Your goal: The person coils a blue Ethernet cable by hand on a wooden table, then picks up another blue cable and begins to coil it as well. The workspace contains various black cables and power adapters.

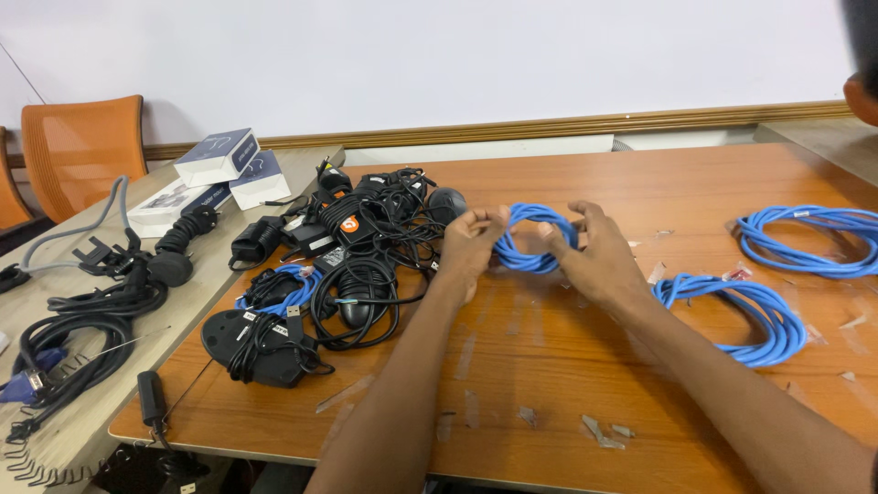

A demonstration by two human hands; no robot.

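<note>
Blue cable coil (535, 240) gripped between your left hand (471, 245) and right hand (599, 256); white-and-navy boxes (219, 157) stacked far left.

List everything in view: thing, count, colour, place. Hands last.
held cable coil: 1, blue, between both hands
loose cable coils: 2, blue, on table right of the hands
cable and adapter pile: count unclear, black, table left
boxes: about 3, white and dark blue, on grey side table
chair: 1, orange, far left
tape scraps: several, clear, tabletop
left hand: grips coil's left side
right hand: grips coil's right side
</note>
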